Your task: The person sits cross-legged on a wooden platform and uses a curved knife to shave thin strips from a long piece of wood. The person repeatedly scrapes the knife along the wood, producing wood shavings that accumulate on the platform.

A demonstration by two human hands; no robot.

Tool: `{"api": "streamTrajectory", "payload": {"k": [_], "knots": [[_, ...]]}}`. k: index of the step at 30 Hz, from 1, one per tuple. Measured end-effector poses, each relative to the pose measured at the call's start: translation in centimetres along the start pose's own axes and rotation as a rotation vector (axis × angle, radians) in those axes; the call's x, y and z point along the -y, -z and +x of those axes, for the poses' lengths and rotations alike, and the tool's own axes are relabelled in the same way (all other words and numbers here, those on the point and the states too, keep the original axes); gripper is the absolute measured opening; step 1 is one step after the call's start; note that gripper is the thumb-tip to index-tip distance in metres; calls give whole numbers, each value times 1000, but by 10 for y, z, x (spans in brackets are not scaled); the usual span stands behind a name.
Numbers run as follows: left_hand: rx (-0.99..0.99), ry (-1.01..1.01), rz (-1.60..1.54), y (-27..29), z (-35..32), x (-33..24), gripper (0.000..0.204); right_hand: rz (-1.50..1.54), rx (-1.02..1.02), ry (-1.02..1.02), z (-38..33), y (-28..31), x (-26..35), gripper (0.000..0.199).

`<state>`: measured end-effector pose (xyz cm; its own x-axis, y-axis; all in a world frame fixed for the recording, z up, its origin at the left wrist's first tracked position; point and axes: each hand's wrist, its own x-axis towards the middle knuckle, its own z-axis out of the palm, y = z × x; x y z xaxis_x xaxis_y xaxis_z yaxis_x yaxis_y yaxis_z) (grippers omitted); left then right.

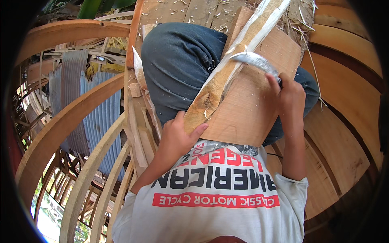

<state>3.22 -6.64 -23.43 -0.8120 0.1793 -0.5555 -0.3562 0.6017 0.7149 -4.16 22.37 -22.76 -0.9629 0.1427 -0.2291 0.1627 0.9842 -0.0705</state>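
Wooden railing (pixel 60 124); corrugated sheets (pixel 103 117) beyond, probably metal.

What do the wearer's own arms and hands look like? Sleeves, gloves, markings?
Left hand and right hand bare: no gloves, no rings visible. Left forearm and right forearm uncovered, no watch or cables seen. Short, loose, off-white sleeves, part of a T-shirt with red and black chest print.

corrugated metal sheets (pixel 102 116): left | green leaves (pixel 89 8): upper left
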Motion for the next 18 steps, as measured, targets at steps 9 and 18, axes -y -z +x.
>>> {"api": "streamTrajectory", "payload": {"k": [9,18], "knots": [[-20,-17,55,-2,3,5,51,297,-16,-157,-9,22,-34,47],[-36,25,140,3,-6,-10,51,224,228,133,-50,3,27,56]]}}
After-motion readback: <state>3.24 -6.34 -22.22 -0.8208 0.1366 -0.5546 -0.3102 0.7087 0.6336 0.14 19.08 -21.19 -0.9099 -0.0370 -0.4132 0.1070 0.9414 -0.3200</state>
